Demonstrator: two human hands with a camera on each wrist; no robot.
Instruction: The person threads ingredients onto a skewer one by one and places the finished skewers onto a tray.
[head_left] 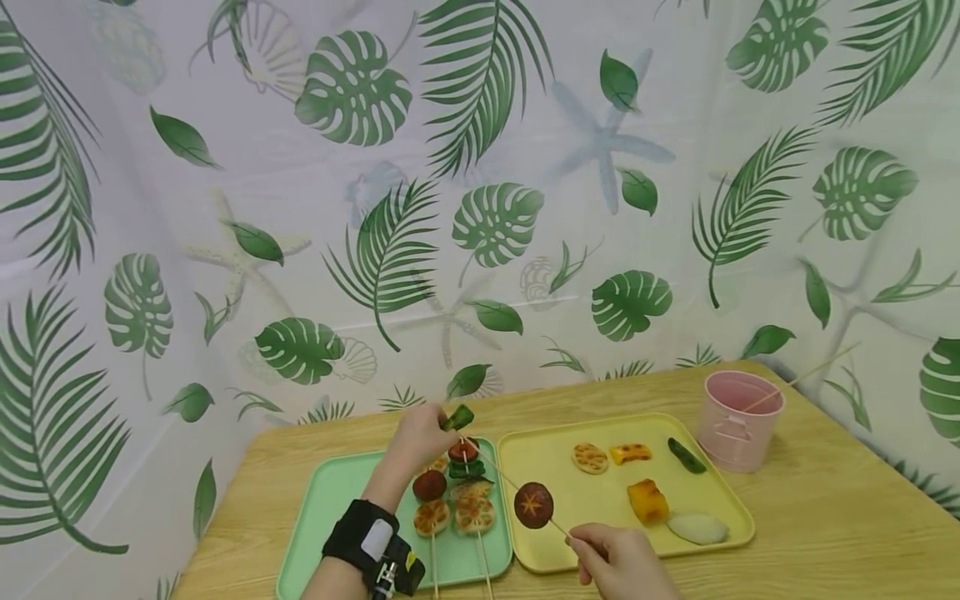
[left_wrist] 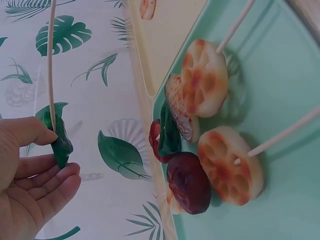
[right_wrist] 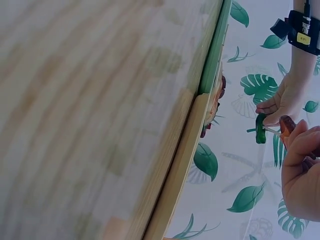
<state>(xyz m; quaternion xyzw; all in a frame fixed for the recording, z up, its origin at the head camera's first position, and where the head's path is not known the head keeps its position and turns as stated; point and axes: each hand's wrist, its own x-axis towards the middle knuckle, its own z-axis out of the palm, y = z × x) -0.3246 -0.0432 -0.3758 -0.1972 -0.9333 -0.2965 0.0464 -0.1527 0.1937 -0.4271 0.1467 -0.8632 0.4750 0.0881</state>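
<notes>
My left hand (head_left: pixel 418 439) pinches a green pepper piece (left_wrist: pixel 61 142) between thumb and fingers at the far end of a wooden skewer (head_left: pixel 501 472). My right hand (head_left: pixel 621 560) grips the lower end of that skewer with its fingertips. A dark brown mushroom (head_left: pixel 534 506) with a star-shaped cut sits on the stick between the two hands. Below the left hand, two loaded skewers lie on a green tray (head_left: pixel 307 517). They carry lotus root slices (left_wrist: pixel 231 165), a mushroom (left_wrist: pixel 188 182), a green piece (left_wrist: pixel 169 131) and other pieces partly hidden by the left hand.
Right of the green tray, a yellow tray (head_left: pixel 577 533) holds a lotus slice (head_left: pixel 590 458), an orange strip (head_left: pixel 631 453), a dark green piece (head_left: pixel 686 456), a yellow-orange chunk (head_left: pixel 648 502) and a white oval piece (head_left: pixel 697 527). Behind its right corner stands a pink bucket (head_left: pixel 738 433) with a stick leaning inside.
</notes>
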